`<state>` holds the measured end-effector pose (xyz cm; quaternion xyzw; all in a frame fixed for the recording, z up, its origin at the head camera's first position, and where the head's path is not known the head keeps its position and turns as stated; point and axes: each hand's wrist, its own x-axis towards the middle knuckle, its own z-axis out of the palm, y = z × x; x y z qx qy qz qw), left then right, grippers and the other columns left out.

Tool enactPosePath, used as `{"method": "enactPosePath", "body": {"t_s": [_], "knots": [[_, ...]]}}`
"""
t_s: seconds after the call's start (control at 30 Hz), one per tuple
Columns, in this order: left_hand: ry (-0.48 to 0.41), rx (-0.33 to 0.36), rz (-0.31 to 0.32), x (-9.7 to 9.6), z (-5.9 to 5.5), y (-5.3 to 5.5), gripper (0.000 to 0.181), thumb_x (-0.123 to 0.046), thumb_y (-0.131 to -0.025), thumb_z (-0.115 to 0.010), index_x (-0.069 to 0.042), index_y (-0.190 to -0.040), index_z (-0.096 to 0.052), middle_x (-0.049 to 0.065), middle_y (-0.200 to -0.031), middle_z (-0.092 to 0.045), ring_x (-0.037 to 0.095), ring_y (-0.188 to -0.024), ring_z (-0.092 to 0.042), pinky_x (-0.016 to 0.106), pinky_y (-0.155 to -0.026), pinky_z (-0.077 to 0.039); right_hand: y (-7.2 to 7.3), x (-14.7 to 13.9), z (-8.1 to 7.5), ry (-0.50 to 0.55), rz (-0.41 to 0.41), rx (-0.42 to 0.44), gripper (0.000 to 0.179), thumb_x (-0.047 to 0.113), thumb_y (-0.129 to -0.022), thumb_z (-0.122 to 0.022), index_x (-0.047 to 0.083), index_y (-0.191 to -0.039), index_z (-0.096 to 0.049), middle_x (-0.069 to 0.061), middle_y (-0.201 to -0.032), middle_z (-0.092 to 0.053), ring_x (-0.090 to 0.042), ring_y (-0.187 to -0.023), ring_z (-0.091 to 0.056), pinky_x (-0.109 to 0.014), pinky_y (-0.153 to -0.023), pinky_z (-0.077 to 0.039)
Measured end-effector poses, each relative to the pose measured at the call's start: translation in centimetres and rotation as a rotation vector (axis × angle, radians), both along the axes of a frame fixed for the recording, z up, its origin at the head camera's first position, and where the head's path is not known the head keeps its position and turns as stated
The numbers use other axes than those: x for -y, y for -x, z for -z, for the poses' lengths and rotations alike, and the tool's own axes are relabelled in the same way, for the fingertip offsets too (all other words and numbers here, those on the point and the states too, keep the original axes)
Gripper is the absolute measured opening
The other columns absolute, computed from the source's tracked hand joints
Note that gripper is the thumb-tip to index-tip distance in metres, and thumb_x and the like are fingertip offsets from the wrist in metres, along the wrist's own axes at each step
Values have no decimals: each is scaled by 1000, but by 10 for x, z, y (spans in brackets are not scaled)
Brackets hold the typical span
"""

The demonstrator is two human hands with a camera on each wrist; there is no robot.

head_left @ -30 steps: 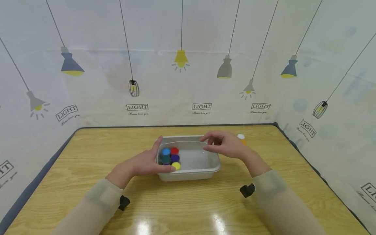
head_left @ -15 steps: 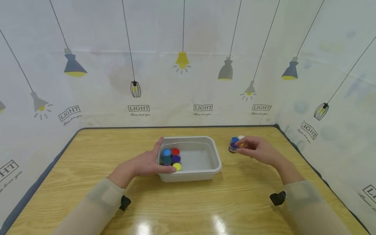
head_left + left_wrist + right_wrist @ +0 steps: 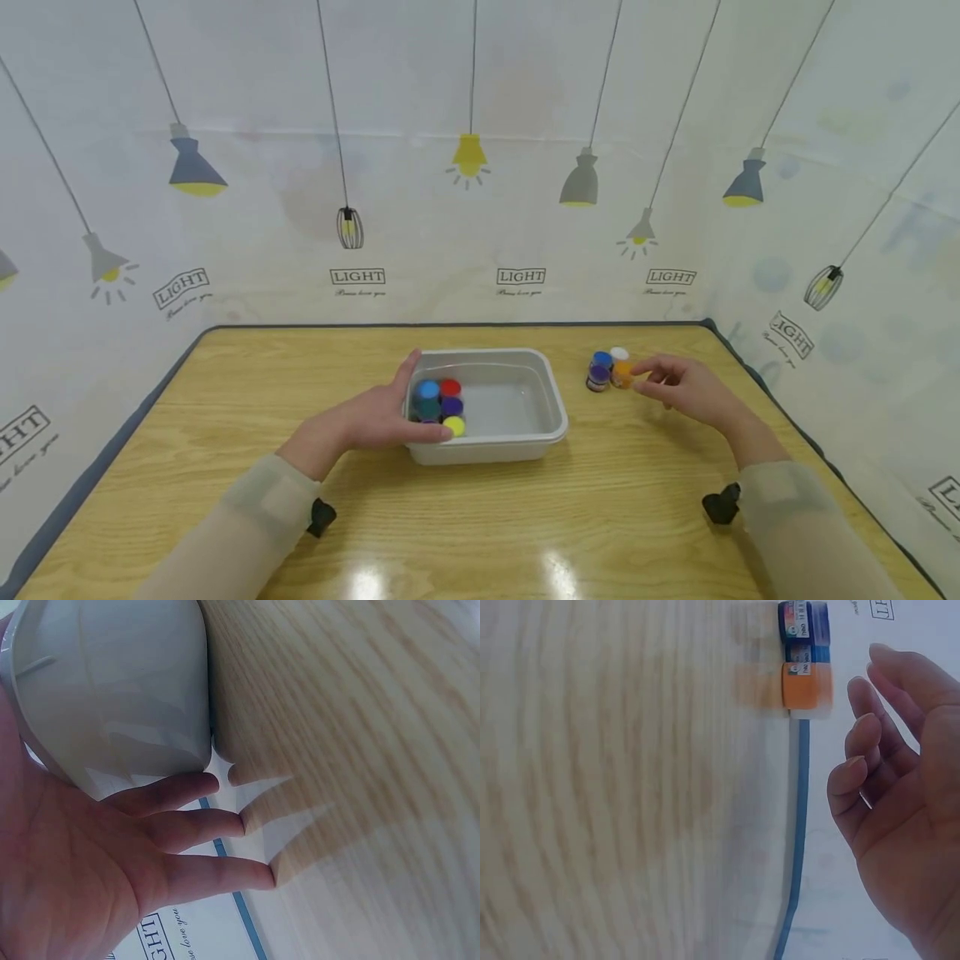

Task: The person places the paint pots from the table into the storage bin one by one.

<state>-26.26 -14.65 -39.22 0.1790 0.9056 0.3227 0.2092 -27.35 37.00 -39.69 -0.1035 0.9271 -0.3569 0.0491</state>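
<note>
My left hand [image 3: 371,417] rests against the left end of a pale grey plastic tub [image 3: 480,452]. Its thumb lies along the front rim; in the left wrist view, fingers extend straight beside the tub wall [image 3: 142,682]. Small paint jars stand inside at the left, with light blue [image 3: 428,390], red [image 3: 451,388], purple [image 3: 452,407] and yellow [image 3: 453,427] tops. To the tub's right stand an orange jar [image 3: 622,375], a purple-capped jar [image 3: 597,379], a blue-capped one [image 3: 602,359] and a white-capped one [image 3: 619,354]. My right hand [image 3: 693,392], fingers loosely bent, is just right of the orange jar, holding nothing.
The wooden table [image 3: 480,533] has a dark edge strip at the back. A pale wall covering [image 3: 420,167] printed with hanging lamps surrounds it on three sides. Dark wrist pieces [image 3: 722,504] sit at both sleeves.
My right hand has moved right, from over the tub to beside the orange jar, uncovering the loose jars. My left hand has stayed at the tub. The head view has shifted slightly.
</note>
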Motion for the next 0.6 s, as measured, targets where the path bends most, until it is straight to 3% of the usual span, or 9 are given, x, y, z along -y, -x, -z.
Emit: {"method": "enactPosePath", "body": {"t_s": [0.2,0.6], "knots": [[-4,3,0,0,1,0,140,-79,-86,-76,-24,-176,16,28,-171,-42,45,-151,-51,68,-126,-37,9,-1,8,-5,30,12,38,30,-109,-71,9,-141,-71,-15,-107,-72,-27,-77,-63,-37,-65,-56],[9,1,-7,0,1,1,141,-80,-86,-76,-24,-176,15,27,-172,-42,45,-151,-51,67,-126,-39,30,-3,22,-50,96,44,51,43,-108,-72,11,-147,-63,-16,-115,-74,-24,-79,-62,-33,-66,-52]]}}
